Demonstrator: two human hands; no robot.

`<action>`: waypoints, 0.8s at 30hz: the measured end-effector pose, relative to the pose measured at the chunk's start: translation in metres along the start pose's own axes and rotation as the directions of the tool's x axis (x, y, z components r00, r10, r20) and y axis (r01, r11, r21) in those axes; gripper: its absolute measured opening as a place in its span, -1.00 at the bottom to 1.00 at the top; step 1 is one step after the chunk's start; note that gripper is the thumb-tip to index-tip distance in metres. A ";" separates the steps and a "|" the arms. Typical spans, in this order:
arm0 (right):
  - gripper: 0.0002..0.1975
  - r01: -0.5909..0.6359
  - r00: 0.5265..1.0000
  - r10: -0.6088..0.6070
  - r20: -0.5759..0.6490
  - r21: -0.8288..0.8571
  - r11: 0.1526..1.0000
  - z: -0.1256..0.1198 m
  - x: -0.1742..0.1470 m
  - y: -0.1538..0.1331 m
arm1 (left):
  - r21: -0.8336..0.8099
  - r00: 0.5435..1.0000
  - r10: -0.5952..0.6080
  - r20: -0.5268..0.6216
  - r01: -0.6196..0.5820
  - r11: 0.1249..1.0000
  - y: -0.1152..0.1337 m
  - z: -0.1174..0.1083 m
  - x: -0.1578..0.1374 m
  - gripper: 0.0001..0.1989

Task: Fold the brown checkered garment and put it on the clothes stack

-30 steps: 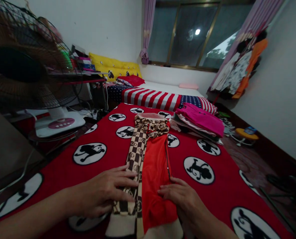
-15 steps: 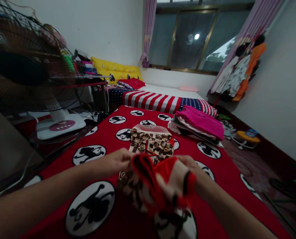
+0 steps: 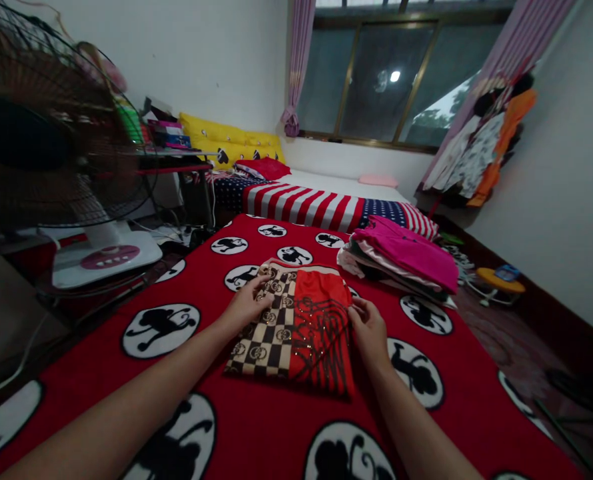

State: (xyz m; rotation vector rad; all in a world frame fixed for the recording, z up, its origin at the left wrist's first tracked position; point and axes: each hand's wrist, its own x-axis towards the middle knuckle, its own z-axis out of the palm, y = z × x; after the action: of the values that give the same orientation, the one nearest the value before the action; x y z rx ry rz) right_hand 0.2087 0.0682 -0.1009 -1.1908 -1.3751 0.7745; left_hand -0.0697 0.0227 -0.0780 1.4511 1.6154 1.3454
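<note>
One folded garment (image 3: 291, 327) — beige-brown checks on L side, red w/ dark scrawled lines on R — on red blanket (image 3: 256, 427) w/ round black-and-white motifs, nearer than and left of clothes stack (image 3: 401, 260), pink on top. Left hand (image 3: 249, 303): fingertips touching upper left edge. Right hand (image 3: 369, 327): bent fingers at upper right edge, approx. level w/ left. Pinched or merely resting, either hand: can't tell from this view.

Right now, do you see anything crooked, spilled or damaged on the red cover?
Only the clothes pile, right of the patterned garment, looks slightly untidy: its layers' edges do not line up, and pale cloth sticks out at its left. I see no spill or damage.
</note>
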 end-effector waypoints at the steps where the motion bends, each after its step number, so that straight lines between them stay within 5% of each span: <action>1: -0.65 0.024 0.999 -0.026 -0.020 -0.066 0.998 -0.001 0.001 -0.001 | 0.121 0.998 0.058 -0.033 -0.053 0.991 0.002 0.001 0.001 -0.44; 4: -0.64 0.037 0.997 -0.049 -0.062 -0.190 0.981 -0.005 0.006 -0.001 | 0.382 0.957 0.285 -0.055 -0.243 0.891 0.018 0.008 0.000 -0.53; 8: -0.63 -0.002 1.000 -0.004 -0.027 -0.226 0.974 -0.014 0.007 0.003 | 0.378 0.878 0.447 0.169 -0.477 0.794 0.054 0.032 -0.018 -0.79; 13: -0.63 0.000 0.996 0.029 0.082 -0.324 0.946 -0.019 0.002 -0.001 | 0.334 0.782 0.452 0.430 -0.603 0.725 0.084 0.077 -0.029 -0.67; 19: -0.55 0.074 0.989 -0.022 0.148 -0.353 0.933 -0.017 -0.005 -0.008 | 0.403 0.697 0.351 0.625 -0.673 0.620 0.074 0.117 0.016 -0.30; 24: -0.70 0.117 0.983 -0.053 0.176 -0.381 0.917 -0.018 -0.007 -0.014 | 0.398 0.788 0.368 0.494 -0.581 0.710 0.052 0.120 0.026 -0.56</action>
State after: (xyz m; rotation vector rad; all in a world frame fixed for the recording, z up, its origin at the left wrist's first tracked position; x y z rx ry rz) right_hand 0.2221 0.0546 -0.0869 -1.3843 -1.7644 0.5578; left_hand 0.0506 0.0780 -0.0638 2.4529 1.4462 0.7691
